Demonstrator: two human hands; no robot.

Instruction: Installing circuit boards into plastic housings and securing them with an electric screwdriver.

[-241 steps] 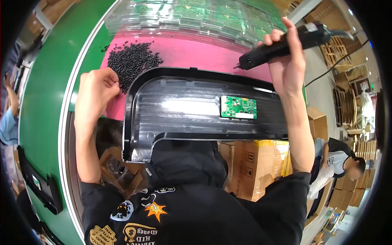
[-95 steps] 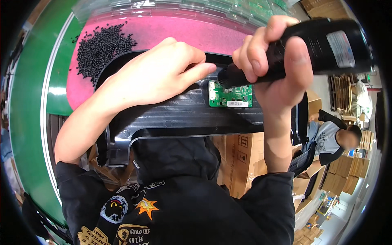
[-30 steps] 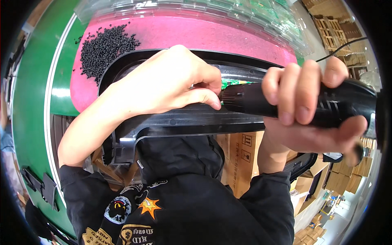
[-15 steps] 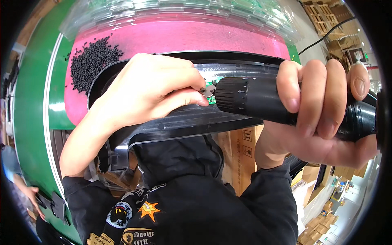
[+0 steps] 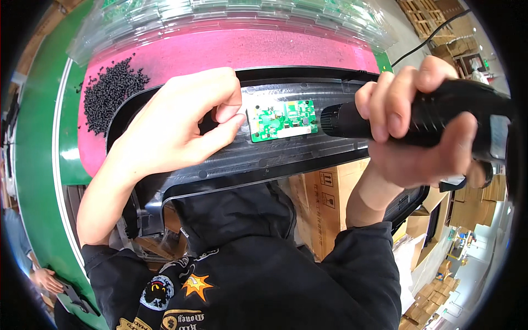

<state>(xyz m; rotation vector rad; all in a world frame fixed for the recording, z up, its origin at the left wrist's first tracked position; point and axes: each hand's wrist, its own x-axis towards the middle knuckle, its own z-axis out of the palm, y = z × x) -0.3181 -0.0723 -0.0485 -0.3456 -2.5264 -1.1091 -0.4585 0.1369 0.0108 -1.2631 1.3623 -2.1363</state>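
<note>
A green circuit board point(image 5: 282, 122) lies in a long black plastic housing point(image 5: 291, 152), with dark screw heads or holes near its corners. My left hand point(image 5: 184, 124) hovers over the housing just left of the board, thumb and forefinger pinched together. Whether anything small is between them is hidden. In my right hand point(image 5: 397, 107) is a black power screwdriver point(image 5: 448, 110), held level with its ribbed collar pointing left. That collar is close to the board's right end, and the tool's tip is hard to make out.
A heap of small black screws point(image 5: 113, 91) sits on the pink mat point(image 5: 264, 52) at the left. Stacked clear plastic trays point(image 5: 231, 19) stand along the back. Below the housing is a cardboard box point(image 5: 333, 201). At the lower left shows another person's hand point(image 5: 47, 280).
The screwdriver has drawn back to the right off the board and its rear has swung up. My left hand has pulled away leftward, uncovering the board.
</note>
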